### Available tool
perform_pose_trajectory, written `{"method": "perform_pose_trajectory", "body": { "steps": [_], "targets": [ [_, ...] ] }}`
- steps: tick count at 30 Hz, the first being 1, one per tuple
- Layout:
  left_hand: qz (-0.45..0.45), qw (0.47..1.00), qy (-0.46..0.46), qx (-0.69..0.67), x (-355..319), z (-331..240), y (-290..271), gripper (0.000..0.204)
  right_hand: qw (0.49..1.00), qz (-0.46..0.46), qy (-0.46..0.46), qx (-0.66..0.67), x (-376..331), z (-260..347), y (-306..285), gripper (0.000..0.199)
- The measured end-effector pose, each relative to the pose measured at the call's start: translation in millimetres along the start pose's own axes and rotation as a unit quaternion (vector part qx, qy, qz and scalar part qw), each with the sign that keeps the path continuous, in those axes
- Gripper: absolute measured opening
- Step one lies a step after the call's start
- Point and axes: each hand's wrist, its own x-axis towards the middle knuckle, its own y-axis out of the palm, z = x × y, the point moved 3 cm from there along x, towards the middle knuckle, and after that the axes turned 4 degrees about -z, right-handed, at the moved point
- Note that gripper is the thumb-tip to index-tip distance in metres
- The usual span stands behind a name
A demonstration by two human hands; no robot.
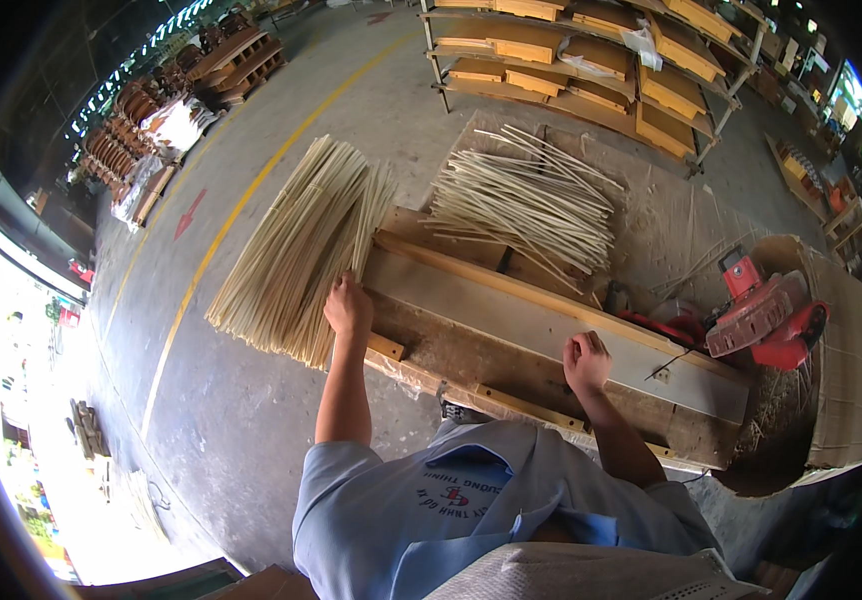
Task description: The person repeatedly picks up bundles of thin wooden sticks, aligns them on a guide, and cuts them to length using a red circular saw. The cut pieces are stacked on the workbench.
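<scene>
My left hand (349, 305) is closed at the right edge of a big bundle of pale thin sticks (296, 240), fingers pinched on the sticks there; how many it grips is hidden. My right hand (587, 362) hovers over the long wooden guide with a pale flat bed (511, 305), fingers curled in; whatever they may hold cannot be made out. Beyond the guide's raised wooden strip lies a loose pile of similar sticks (526, 205). A red power saw (766, 315) stands at the right end of the bench.
A cardboard box (846, 360) curves around the saw's right side. Farther back stands a rack (571, 60) of wooden boards. Stacked wooden parts (141, 130) sit on the floor at the far left, past a yellow line (241, 205).
</scene>
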Motion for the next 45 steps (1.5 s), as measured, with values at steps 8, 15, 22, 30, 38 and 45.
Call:
{"method": "perform_pose_trajectory", "body": {
  "steps": [8, 15, 22, 30, 38, 45],
  "targets": [
    [0.167, 0.908, -0.079, -0.376, -10.6, 14.7, 1.6, 0.017, 1.0, 0.003, 0.009, -0.004, -0.1, -2.0, 1.1, 0.009],
    [0.266, 0.781, -0.16, -0.542, -41.4, -19.8, 17.2, 0.016, 0.991, 0.061, 0.115, 0.041, 11.0, 3.1, 28.1, 0.011],
    [0.319, 0.721, -0.187, -0.586, -66.2, -31.6, 29.0, 0.019, 0.65, 0.379, 0.389, 0.532, 43.1, 116.5, 136.8, 0.031],
    [0.363, 0.69, -0.177, -0.6, -87.9, -42.6, 40.7, 0.028, 0.577, 0.368, 0.486, 0.544, 62.3, 172.5, 200.5, 0.03],
    [0.384, 0.644, -0.175, -0.638, -98.6, -50.3, 48.3, 0.042, 0.595, 0.413, 0.453, 0.52, 58.1, 164.6, 207.5, 0.041],
    [0.383, 0.658, -0.187, -0.621, -101.5, -53.8, 54.9, 0.038, 0.581, 0.472, 0.446, 0.491, 63.3, 170.7, 204.0, 0.036]
  ]
}}
